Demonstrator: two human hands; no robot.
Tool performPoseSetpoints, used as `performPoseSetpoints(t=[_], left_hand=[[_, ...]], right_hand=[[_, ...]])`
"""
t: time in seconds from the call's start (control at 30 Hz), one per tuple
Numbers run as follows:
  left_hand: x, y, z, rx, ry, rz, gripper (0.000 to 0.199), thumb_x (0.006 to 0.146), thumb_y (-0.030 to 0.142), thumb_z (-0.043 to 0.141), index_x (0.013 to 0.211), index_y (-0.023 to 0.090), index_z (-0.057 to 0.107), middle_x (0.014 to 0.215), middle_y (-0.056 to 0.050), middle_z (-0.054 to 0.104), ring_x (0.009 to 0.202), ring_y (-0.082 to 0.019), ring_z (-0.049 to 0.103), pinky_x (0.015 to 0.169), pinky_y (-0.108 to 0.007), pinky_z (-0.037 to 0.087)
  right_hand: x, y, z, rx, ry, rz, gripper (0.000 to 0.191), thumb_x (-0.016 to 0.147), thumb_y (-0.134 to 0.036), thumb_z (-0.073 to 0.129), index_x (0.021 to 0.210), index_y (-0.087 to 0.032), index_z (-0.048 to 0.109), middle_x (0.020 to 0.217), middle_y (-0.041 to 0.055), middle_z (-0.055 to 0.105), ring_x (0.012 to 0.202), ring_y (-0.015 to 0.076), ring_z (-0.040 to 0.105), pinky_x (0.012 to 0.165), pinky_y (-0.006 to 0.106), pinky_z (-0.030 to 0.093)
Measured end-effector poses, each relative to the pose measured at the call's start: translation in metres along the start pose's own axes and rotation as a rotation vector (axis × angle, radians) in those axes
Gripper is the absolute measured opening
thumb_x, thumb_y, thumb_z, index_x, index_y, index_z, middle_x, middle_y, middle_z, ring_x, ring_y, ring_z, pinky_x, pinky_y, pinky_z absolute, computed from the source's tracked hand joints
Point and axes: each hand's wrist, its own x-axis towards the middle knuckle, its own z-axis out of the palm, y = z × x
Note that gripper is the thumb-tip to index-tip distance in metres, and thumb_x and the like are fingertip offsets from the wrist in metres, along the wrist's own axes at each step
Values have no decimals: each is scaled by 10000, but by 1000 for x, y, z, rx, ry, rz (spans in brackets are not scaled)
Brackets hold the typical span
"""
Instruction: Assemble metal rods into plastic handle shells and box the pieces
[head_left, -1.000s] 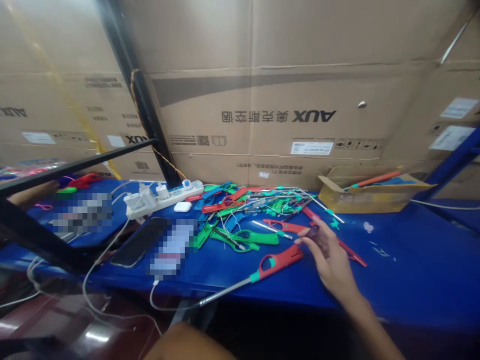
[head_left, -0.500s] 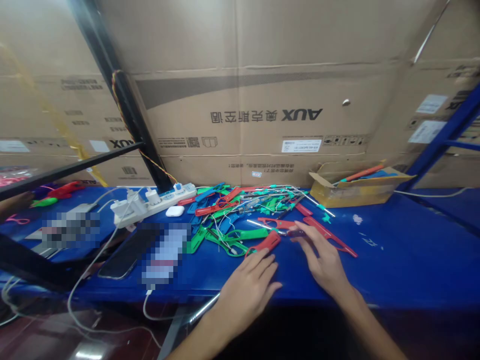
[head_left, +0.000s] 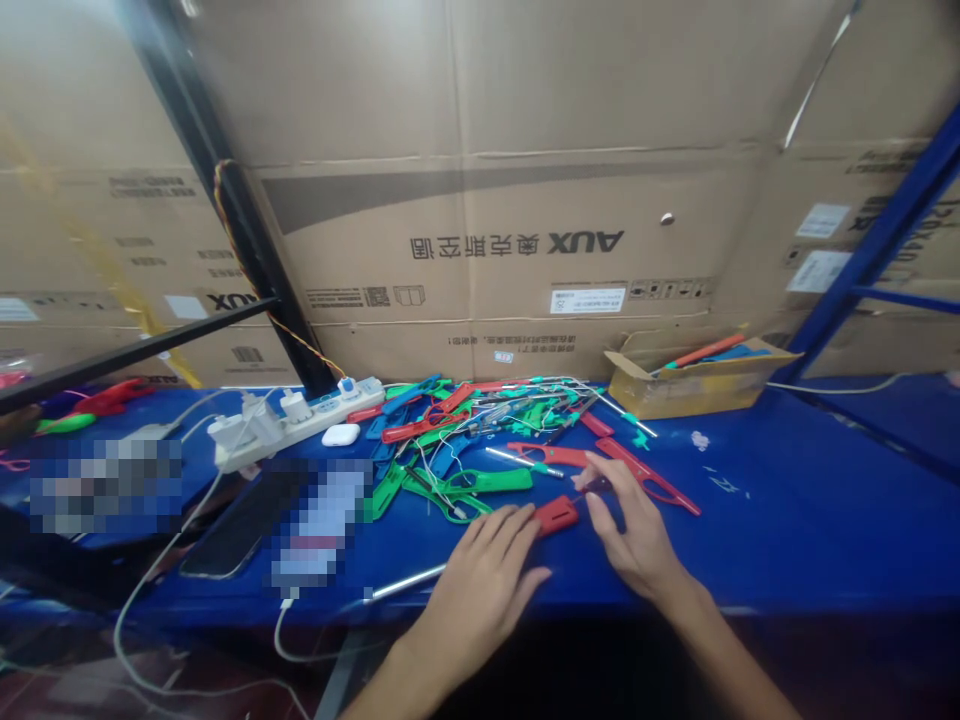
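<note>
My left hand (head_left: 480,590) lies over a long utility lighter, gripping it. Its red handle (head_left: 556,516) sticks out past my fingertips, and its metal tube (head_left: 405,582) points left from under my palm. My right hand (head_left: 630,530) pinches a small dark-handled screwdriver (head_left: 596,485) close to that red handle. Two more red lighter bodies (head_left: 645,475) lie just beyond my right fingers. A tangled heap of red, green and blue lighter parts with wires (head_left: 457,440) spreads to the far left of my hands.
A blue workbench (head_left: 810,500) carries everything. A power strip with chargers (head_left: 292,425), a white earbud case (head_left: 341,435) and a phone (head_left: 244,525) sit left of the heap. A cardboard tray of parts (head_left: 694,385) stands at the back right against stacked cartons (head_left: 510,200).
My left hand has come in over the long lighter, and its red handle now sits nearer my right hand. My right hand stays close by, and the view has shifted slightly.
</note>
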Motion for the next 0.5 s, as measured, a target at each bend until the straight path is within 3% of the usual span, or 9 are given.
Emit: performPoseSetpoints(t=[0.23, 0.4, 0.5], left_hand=[[-3, -1, 10, -13, 73, 79, 325, 1074, 274, 466, 1360, 178, 587, 1384, -90, 649, 1250, -241, 632, 1044, -414, 552], [-3, -2, 10, -17, 69, 85, 319, 1067, 255, 471, 1349, 179, 601, 1380, -91, 652, 1250, -245, 632, 1041, -421, 559], [-3, -1, 10, -10, 66, 80, 327, 1065, 252, 479, 1363, 187, 595, 1382, -87, 651, 1257, -240, 627, 1044, -417, 557]], right_hand=[[-5, 4, 2, 76, 33, 55, 512, 1003, -163, 528, 1483, -322, 451, 1100, 64, 665, 863, 186, 710, 808, 355, 619], [-2, -2, -1, 137, 104, 16, 420, 1001, -105, 518, 1367, -308, 553, 1204, 70, 686, 1030, 202, 708, 895, 381, 604], [-3, 0, 0, 232, 156, 53, 380, 1016, -103, 496, 1335, -299, 558, 1177, 67, 688, 979, 189, 724, 862, 379, 615]])
